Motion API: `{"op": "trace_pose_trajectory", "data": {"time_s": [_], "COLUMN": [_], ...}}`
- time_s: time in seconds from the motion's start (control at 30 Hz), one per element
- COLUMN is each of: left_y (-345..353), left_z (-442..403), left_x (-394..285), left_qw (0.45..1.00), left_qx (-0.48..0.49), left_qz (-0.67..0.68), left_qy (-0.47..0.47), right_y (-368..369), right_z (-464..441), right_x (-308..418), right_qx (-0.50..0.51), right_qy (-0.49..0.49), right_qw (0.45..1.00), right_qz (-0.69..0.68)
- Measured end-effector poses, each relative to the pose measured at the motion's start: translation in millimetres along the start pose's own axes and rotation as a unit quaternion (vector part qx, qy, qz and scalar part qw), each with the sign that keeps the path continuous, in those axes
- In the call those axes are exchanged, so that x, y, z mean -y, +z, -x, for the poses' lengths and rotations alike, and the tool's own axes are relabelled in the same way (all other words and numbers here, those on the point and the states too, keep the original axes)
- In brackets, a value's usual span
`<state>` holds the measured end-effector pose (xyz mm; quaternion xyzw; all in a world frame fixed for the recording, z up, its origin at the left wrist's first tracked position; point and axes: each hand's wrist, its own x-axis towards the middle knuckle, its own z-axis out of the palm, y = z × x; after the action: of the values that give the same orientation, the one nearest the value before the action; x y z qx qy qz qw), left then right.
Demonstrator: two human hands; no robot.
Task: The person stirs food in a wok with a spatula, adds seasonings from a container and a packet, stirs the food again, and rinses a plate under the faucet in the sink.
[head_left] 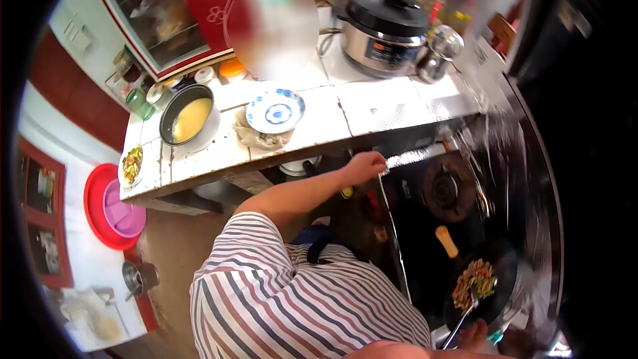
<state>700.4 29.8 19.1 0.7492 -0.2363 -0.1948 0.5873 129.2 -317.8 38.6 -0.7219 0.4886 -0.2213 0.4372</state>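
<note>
Wok (504, 280) with chopped food (475, 278) and spatula (464, 316), left hand (363, 167) curled, right hand (473, 336) nearby, its grip unclear

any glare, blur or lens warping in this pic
Head view: glare washes out parts of the white-tiled counter; a pale oval patch at its back is smeared beyond reading; wide-lens distortion seems to bow the silvery lining at right; the wok sits in dimmer light, its chopped food slightly soft.

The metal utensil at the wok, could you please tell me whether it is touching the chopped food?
Touching: the head view shows the lower end of the metal utensil in among the chopped food in the wok.
</note>
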Motion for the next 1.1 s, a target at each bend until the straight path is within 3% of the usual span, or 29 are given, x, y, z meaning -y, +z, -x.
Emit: {"op": "trace_pose_trajectory", "data": {"time_s": [0.03, 0.1, 0.13, 0.17, 0.2, 0.23, 0.3, 0.37, 0.43, 0.5, 0.57, 0.63, 0.73, 0.77, 0.83, 0.9, 0.97, 1.0, 1.03, 1.1], "left_y": [-12.7, -49.7, -75.6, -104.1, -134.4, -167.9, -229.8, -286.3, -313.8, -335.3, -346.9, -369.5, -397.0, -412.6, -429.2, -440.8, -449.8, -446.0, -447.2, -437.2], "left_z": [5.8, 4.6, 3.4, 5.1, 4.4, 12.7, 9.6, 8.3, 9.0, 7.8, -0.4, -15.3, -36.9, -42.2, -44.1, -47.7, -49.1, -50.1, -53.2, -53.2], "left_x": [-12.5, -10.8, -11.3, -16.6, -3.5, -15.3, 22.8, 60.2, 63.6, 61.4, 53.7, 61.2, 53.4, 40.6, 49.0, 50.9, 52.1, 50.4, 60.2, 59.6], "left_qw": [1.000, 0.997, 0.992, 0.987, 0.966, 0.956, 0.911, 0.883, 0.848, 0.840, 0.739, 0.749, 0.666, 0.712, 0.733, 0.721, 0.734, 0.701, 0.707, 0.701], "left_qx": [0.019, -0.029, -0.085, -0.144, -0.227, -0.281, -0.408, -0.467, -0.503, -0.507, -0.552, -0.525, -0.425, -0.271, -0.280, -0.286, -0.233, -0.227, -0.275, -0.268], "left_qz": [0.007, -0.052, -0.088, -0.077, -0.095, -0.084, -0.059, -0.033, -0.146, -0.141, -0.374, -0.390, -0.555, -0.514, -0.509, -0.519, -0.530, -0.559, -0.539, -0.510], "left_qy": [-0.010, 0.055, 0.039, 0.007, 0.082, 0.003, 0.017, -0.042, -0.084, -0.131, -0.092, -0.103, -0.262, -0.395, -0.354, -0.359, -0.354, -0.380, -0.364, -0.420], "right_y": [31.6, 98.6, 129.4, 156.4, 183.7, 211.7, 256.8, 292.7, 331.7, 360.7, 382.5, 400.3, 415.2, 417.4, 421.3, 422.2, 423.8, 424.7, 425.7, 426.7], "right_z": [-10.8, -7.9, -13.2, -18.8, -23.9, -25.6, -25.2, -39.8, -22.4, -20.1, -14.4, -15.3, -13.8, -11.6, -8.3, -6.0, -7.8, -9.5, -10.9, -11.8], "right_x": [38.6, 146.1, 178.4, 206.9, 233.2, 258.5, 299.4, 319.3, 366.0, 380.0, 394.1, 392.6, 388.0, 387.1, 385.6, 381.2, 377.6, 376.7, 375.6, 377.4], "right_qx": [0.041, 0.096, 0.106, 0.095, 0.083, 0.094, 0.188, 0.275, 0.322, 0.363, 0.392, 0.418, 0.436, 0.433, 0.457, 0.459, 0.464, 0.468, 0.474, 0.484], "right_qy": [-0.016, -0.126, -0.134, -0.244, -0.351, -0.357, -0.186, -0.226, -0.262, -0.285, -0.310, -0.317, -0.326, -0.325, -0.313, -0.295, -0.283, -0.286, -0.286, -0.287], "right_qw": [0.997, 0.977, 0.975, 0.950, 0.913, 0.910, 0.960, 0.925, 0.901, 0.881, 0.859, 0.844, 0.832, 0.833, 0.822, 0.826, 0.825, 0.821, 0.819, 0.813], "right_qz": [0.062, 0.141, 0.142, 0.170, 0.192, 0.191, 0.096, 0.130, 0.128, 0.106, 0.113, 0.109, 0.112, 0.114, 0.128, 0.143, 0.156, 0.160, 0.153, 0.147]}}
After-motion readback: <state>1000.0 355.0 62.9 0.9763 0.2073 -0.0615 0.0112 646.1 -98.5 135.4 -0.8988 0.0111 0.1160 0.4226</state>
